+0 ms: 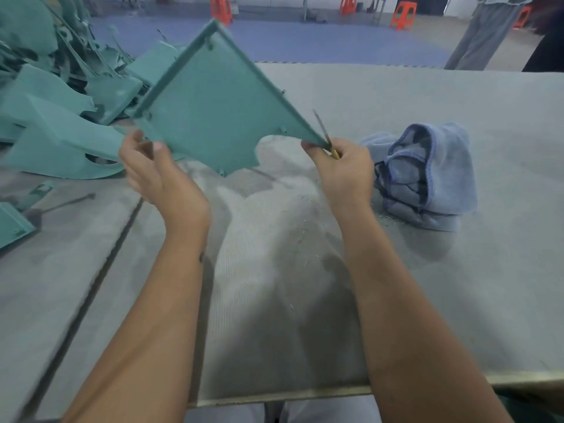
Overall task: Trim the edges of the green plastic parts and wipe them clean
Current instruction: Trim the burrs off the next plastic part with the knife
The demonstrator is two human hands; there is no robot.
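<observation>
Far left: heap of moulded green plastic parts [58, 117] piled on the grey felt-covered worktable [457, 285], several overlapping, shapes partly blurred. One more green corner piece [12, 224] lies apart at the left edge, nearer the person.

Left hand [155, 175]: raised above the table, thumb on the near face of the flat, roughly triangular green plastic panel [213, 108], fingers behind it; pinches the panel's lower left corner. Panel is held in the air, tilted, apex pointing up and away, a raised rim along its upper left edge, a curved cut-out along the bottom edge.

Right hand [345, 172]: fingers curled, grips the panel's lower right tip together with a thin trimming blade with a yellowish handle [325, 134]; blade sticks up past the panel edge. Exact contact between blade and edge is not clear.

Fine green shavings [302, 233] scattered on the felt below the hands.

Right of the hand: crumpled blue cloth towel [427, 175] resting on the table, just beside the right hand but not touching.

Background: orange plastic stools [403, 15] on a blue floor.
</observation>
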